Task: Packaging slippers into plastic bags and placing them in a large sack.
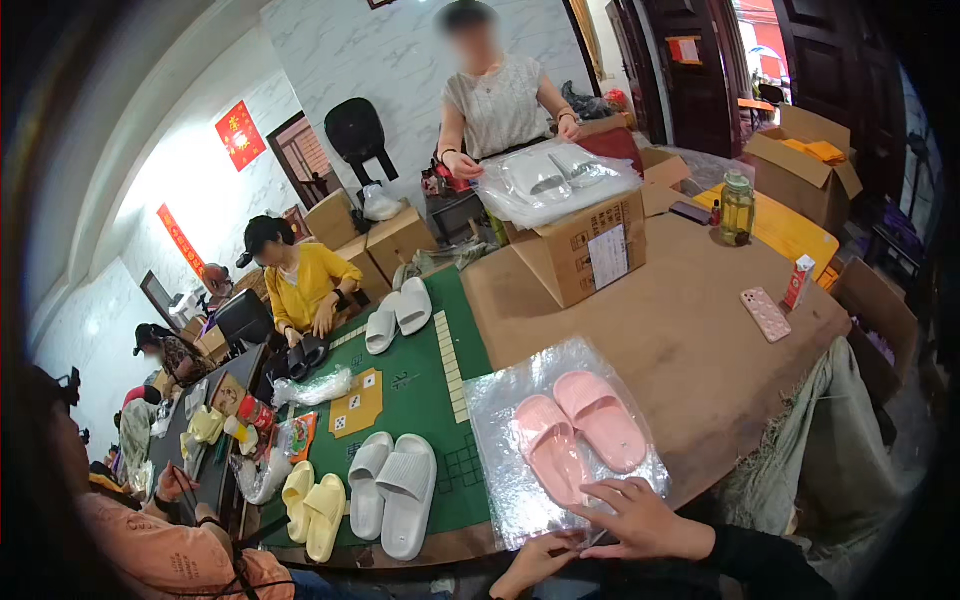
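Observation:
A pair of pink slide slippers lies side by side at a clear plastic bag in front of me. Plastic glare crosses the left slipper; whether both lie inside the bag I cannot tell. At the bag's near edge my left hand is closed, its fingertips pinching the plastic. My right hand reaches over the same edge beside the slippers' near ends. Its fingers are stretched and its thumb is apart, close to the left fingertips.
Grey slippers and yellow slippers sit left on the green mat. Across the table, a person handles bagged light slippers on a cardboard box. A phone, drink carton and glass jar stand or lie at right.

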Demonstrator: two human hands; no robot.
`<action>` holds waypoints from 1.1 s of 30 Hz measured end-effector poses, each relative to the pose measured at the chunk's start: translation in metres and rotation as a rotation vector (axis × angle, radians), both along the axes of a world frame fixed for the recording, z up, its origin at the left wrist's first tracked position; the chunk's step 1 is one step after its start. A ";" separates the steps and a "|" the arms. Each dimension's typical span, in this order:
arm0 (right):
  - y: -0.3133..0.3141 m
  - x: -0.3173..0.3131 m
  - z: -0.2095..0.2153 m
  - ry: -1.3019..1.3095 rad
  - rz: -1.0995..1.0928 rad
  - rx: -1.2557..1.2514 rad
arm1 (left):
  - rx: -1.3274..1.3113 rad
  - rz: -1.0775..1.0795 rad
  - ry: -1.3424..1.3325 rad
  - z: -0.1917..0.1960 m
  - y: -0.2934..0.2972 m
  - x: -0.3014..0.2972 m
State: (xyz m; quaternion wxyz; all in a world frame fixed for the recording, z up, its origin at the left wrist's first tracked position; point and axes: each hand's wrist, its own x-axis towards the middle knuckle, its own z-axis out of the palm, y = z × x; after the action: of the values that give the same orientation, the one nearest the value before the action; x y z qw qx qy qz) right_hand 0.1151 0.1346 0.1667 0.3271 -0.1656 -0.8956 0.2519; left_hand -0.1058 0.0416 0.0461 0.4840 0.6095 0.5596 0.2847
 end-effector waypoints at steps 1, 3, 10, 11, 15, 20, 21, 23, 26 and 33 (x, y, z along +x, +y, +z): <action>0.000 -0.002 -0.002 -0.114 -0.061 0.141 | 0.066 0.003 0.003 -0.005 -0.002 0.000; 0.001 -0.003 -0.016 -0.329 -0.073 0.254 | 0.135 0.010 0.005 -0.001 -0.002 0.000; -0.003 -0.009 -0.062 -0.382 0.069 -0.019 | 0.136 0.113 -0.207 0.001 -0.006 -0.002; -0.004 -0.010 -0.061 -0.382 0.070 -0.020 | 0.074 0.123 -0.295 0.004 -0.007 -0.004; -0.006 -0.020 -0.055 -0.581 -0.079 0.193 | 0.107 0.119 -0.281 0.041 0.001 -0.007; 0.003 -0.025 -0.067 -0.532 -0.324 0.231 | 0.095 0.208 -0.406 0.058 0.000 -0.009; 0.006 -0.023 -0.072 -0.509 -0.356 0.221 | 0.083 0.228 -0.483 0.052 -0.004 -0.008; 0.010 -0.021 -0.068 -0.353 -0.431 0.323 | 0.069 0.248 -0.563 0.045 -0.006 -0.011; 0.021 -0.013 -0.075 -0.264 -0.421 0.314 | 0.134 0.144 -0.603 0.044 -0.003 -0.003; 0.052 0.000 -0.011 0.015 -0.551 0.314 | 0.049 0.441 -0.325 0.026 0.000 -0.003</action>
State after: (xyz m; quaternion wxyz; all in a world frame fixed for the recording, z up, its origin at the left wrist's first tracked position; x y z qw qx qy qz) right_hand 0.1152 0.1861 0.1561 0.4113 -0.3479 -0.8424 0.0138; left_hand -0.1086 0.0412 0.0718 0.4787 0.4307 0.5869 0.4908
